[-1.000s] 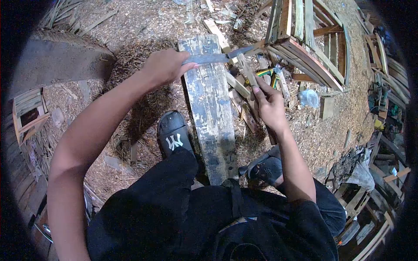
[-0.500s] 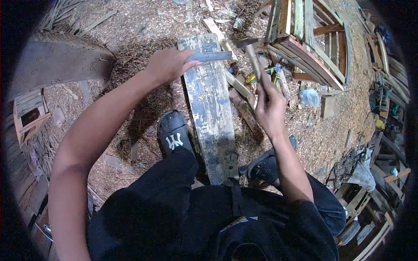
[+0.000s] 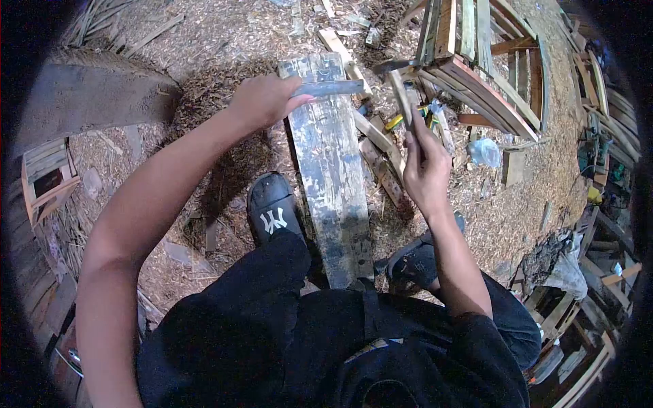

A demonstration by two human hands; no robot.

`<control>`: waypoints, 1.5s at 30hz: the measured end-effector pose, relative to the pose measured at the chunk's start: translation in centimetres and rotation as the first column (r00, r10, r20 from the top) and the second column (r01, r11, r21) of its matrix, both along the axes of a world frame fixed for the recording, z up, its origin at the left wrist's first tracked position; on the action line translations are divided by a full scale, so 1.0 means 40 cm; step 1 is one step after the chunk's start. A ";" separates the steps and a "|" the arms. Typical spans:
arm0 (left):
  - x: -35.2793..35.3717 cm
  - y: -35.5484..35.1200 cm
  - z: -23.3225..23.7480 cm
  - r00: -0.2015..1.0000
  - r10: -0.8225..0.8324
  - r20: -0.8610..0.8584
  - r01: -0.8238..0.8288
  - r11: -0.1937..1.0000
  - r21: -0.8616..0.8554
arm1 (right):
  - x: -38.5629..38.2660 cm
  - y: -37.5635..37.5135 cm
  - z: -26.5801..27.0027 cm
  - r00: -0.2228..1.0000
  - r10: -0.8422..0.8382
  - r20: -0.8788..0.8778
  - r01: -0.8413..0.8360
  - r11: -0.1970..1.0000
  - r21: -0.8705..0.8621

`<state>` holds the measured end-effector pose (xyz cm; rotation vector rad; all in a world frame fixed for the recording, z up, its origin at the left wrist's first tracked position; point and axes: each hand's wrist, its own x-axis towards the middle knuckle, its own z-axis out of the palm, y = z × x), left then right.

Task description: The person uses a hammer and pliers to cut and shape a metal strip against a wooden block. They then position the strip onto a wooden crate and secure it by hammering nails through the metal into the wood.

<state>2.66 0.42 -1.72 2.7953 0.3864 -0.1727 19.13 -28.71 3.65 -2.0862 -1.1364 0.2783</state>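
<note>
"Plank in our head view: where does it lie?"

"It runs from six o'clock, by our lap, up to twelve, with its dark, flaking face towards us."

"And the flat metal strip?"

"At twelve, across the plank's far end. Our left hand, at eleven, is closed round its left end, and the other end sticks out past the plank's right edge."

"What about our right hand?"

"That's at two, closed round the handle of a hammer. The hammer head points up towards one, to the right of the strip and apart from it. We can't tell whether it touches the slatted wooden frame behind it."

"What else have we got around us?"

"A tool with yellow-and-green handles lies at one, among wood offcuts. We've a clear plastic bag on the chips at two, below the slatted frame. Our left sandal is at nine, close beside the plank, and our right sandal is at four."

"Anything farther out?"

"Yes, a small slatted box, out at nine near the rim of our view."
</note>
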 end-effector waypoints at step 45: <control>0.014 0.002 0.006 0.999 0.004 -0.037 -0.004 1.000 -0.011 | -0.020 -0.021 -0.039 0.998 0.055 0.015 -0.054 0.997 -0.061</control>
